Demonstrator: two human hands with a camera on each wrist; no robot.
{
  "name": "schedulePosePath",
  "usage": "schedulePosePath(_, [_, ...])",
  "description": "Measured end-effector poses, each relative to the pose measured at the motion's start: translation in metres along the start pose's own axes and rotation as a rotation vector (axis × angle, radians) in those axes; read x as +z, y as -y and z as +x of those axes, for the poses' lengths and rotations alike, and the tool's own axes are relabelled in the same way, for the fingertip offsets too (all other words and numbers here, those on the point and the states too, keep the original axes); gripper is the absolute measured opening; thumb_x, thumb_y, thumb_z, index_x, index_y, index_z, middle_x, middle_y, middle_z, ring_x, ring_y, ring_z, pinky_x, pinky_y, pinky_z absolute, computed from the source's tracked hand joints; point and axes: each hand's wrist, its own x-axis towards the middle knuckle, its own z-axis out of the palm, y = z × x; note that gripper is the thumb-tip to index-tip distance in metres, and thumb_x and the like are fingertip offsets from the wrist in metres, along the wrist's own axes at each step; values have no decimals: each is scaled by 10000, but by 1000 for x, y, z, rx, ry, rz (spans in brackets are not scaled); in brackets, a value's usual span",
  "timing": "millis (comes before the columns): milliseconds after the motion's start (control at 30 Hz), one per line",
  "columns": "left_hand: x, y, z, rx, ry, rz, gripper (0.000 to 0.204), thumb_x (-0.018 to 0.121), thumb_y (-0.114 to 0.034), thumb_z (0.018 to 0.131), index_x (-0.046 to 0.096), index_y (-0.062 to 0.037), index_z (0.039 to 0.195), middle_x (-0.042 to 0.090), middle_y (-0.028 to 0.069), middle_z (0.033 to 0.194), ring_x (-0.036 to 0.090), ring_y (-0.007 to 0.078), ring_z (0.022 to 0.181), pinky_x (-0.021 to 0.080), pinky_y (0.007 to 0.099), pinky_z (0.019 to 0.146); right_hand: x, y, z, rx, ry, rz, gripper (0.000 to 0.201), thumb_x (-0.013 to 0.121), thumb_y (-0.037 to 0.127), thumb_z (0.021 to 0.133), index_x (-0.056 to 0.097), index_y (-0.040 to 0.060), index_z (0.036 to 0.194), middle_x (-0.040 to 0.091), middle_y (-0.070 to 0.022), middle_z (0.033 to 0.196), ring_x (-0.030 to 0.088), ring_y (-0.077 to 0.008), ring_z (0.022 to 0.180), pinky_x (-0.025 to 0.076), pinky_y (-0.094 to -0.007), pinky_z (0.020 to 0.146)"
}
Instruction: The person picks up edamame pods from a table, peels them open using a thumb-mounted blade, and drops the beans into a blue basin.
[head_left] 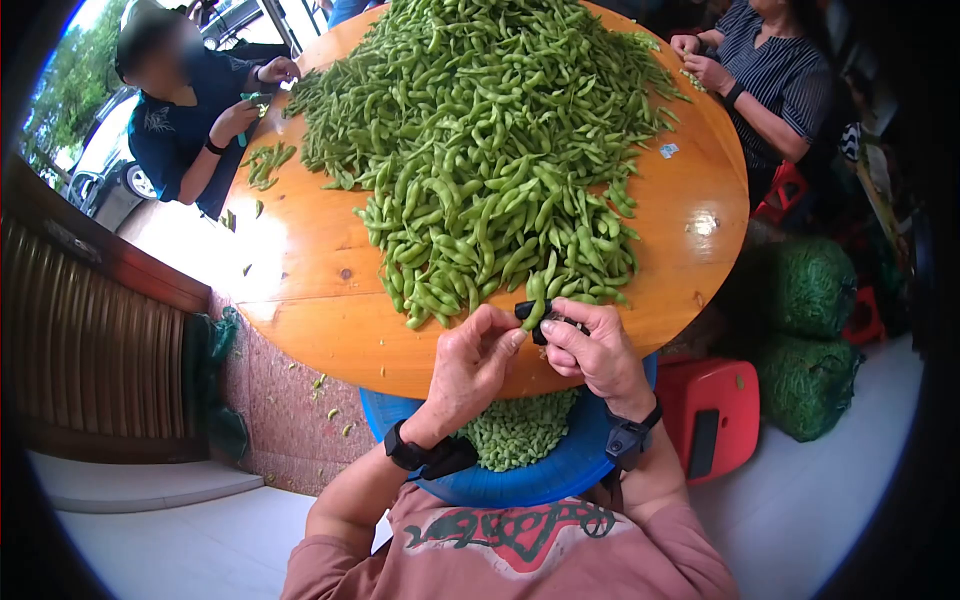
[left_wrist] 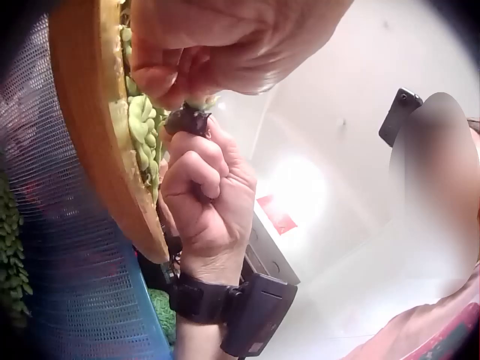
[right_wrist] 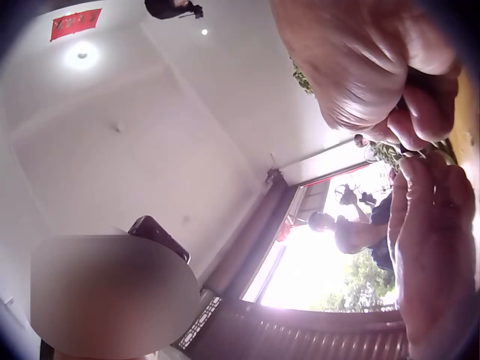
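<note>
At the near edge of the round table, my left hand (head_left: 467,362) pinches a green edamame pod (head_left: 537,292) between thumb and fingertip. My right hand (head_left: 602,358) meets it there with curled fingers, gripping the same pod. Black coverings (left_wrist: 189,120) show at the right hand's fingertips, against the pod. In the right wrist view both hands come together, and most of the pod is hidden. A large heap of edamame pods (head_left: 480,150) lies just beyond my hands. Below them, shelled beans (head_left: 520,430) fill part of a blue basket (head_left: 430,485).
The wooden table (head_left: 310,345) spreads between me and two other people, one at far left (head_left: 190,120), one at far right (head_left: 765,80), both with hands near pods. A red stool (head_left: 735,400) and full green mesh sacks (head_left: 805,385) stand at my right.
</note>
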Motion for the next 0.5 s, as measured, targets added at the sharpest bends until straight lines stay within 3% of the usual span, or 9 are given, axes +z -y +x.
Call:
schedulePosePath(33, [-1,-2,0,8,2,1,63,590,-94,991,572,-36,1007,570,-21,737,519,55,616,397,200,543,-1,0,-1,-20,-6,-22,188,551,65,982,624,-29,1127,487,52,734,397,-4,562,298,-176,456])
schedulePosePath(100, [-7,-9,-3,-414,171,-770,92,605,-140,985,584,-60,1023,584,7,741,544,92,592,395,208,510,-7,5,-5,-29,41,1,190,559,41,966,630,-36,1124,486,41,719,388,-13,538,280,-183,443])
schedulePosePath(133, [-10,2,-2,-409,373,-934,136,620,-197,974,590,-78,1033,596,42,755,559,128,566,388,221,473,-4,12,-10,17,106,72,186,550,61,979,630,-32,1119,483,50,720,371,-7,532,276,-181,451])
schedulePosePath(233, [-7,0,-8,-409,449,-965,169,626,-221,969,585,-73,1041,600,61,770,545,131,536,366,230,444,-7,15,-15,78,201,167,187,537,76,991,634,-23,1116,484,58,722,364,-1,536,278,-178,464])
schedulePosePath(300, [-10,-10,-1,-396,456,-910,200,656,-205,954,575,-54,1056,609,65,796,596,143,614,439,242,497,-6,14,-15,30,99,-33,197,535,69,987,632,-17,1136,490,55,747,386,-3,548,293,-180,468])
schedulePosePath(367, [-7,-23,3,-253,191,-481,226,686,-177,936,566,-39,1070,622,67,825,642,156,730,514,266,596,-3,8,-11,2,46,-127,179,566,58,961,647,-25,1097,537,20,760,474,-45,587,378,-222,508])
schedulePosePath(400, [-8,-18,6,-232,199,-407,260,701,-161,925,559,-32,1100,645,64,888,658,161,828,545,282,696,-1,3,-9,-164,44,-387,168,585,51,941,650,-34,1071,560,-14,768,513,-76,617,412,-246,545])
schedulePosePath(433, [-8,-13,7,-231,200,-406,260,701,-161,925,559,-32,1100,645,64,888,658,161,828,545,282,696,2,0,-9,-330,41,-647,159,603,43,921,652,-44,1045,583,-47,777,553,-108,646,446,-270,583])
schedulePosePath(500, [-7,-12,9,-53,162,19,198,654,-143,954,572,-15,1081,664,51,869,650,140,776,530,262,686,7,3,-10,-347,-15,-737,143,629,32,886,656,-48,1001,598,-101,781,588,-161,689,470,-298,639])
